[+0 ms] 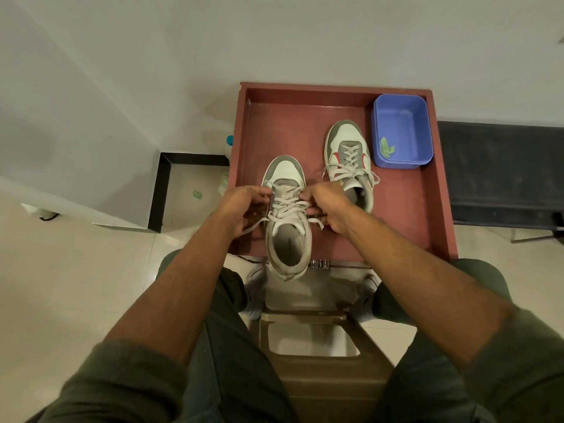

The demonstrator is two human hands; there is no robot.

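the left hand (244, 206) and right hand (329, 207) are seen curled at either side of a grey-and-white sneaker (288, 239), its white laces (288, 206) pinched in the fingers of each; the shoe is set at the near edge of a red-brown tray (412, 215), heel overhanging toward the person. a second sneaker (348, 148) is placed further back on the right, just beside a blue tub (399, 129) in which a green scrap (386, 147) is lying
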